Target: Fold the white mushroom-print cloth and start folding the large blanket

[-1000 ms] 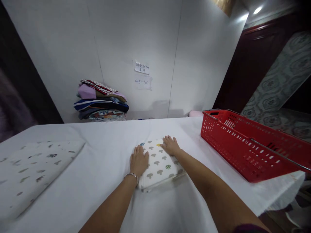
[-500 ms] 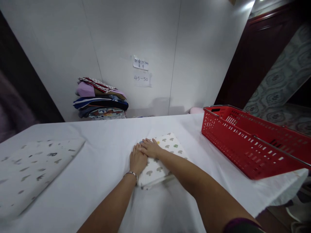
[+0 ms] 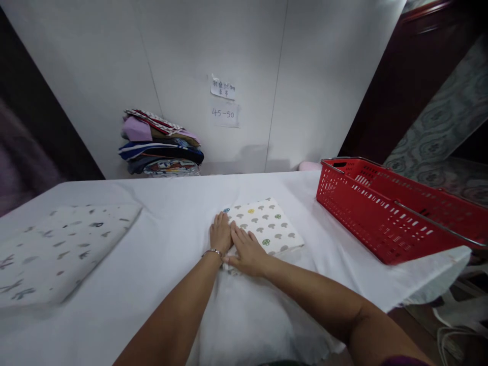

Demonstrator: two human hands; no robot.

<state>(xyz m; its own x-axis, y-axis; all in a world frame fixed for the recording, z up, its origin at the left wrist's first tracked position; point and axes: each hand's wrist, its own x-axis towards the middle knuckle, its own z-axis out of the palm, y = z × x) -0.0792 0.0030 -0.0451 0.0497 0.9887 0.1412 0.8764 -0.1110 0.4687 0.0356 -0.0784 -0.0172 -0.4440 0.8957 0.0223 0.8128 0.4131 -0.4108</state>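
A folded white cloth (image 3: pixel 272 226) printed with grey, green, yellow and blue mushrooms lies flat on the white-covered table (image 3: pixel 171 244). My left hand (image 3: pixel 221 233) rests along the cloth's left edge, fingers stretched away from me, a bracelet at the wrist. My right hand (image 3: pixel 247 252) lies flat on the cloth's near left part, its fingers extended and close against the left hand. Part of the cloth is hidden beneath both hands. To the left lies another folded white cloth (image 3: pixel 72 249) with a leaf-like print.
A red plastic basket (image 3: pixel 366 213) with metal handles stands at the right of the table. Behind the table's far edge is a stack of folded fabrics (image 3: pixel 162 147). Paper signs (image 3: pixel 224 113) are stuck on the grey wall.
My right hand has slid toward me from the cloth's far left corner to its near left part. My left hand stays at the left edge. The camera view has shifted slightly.
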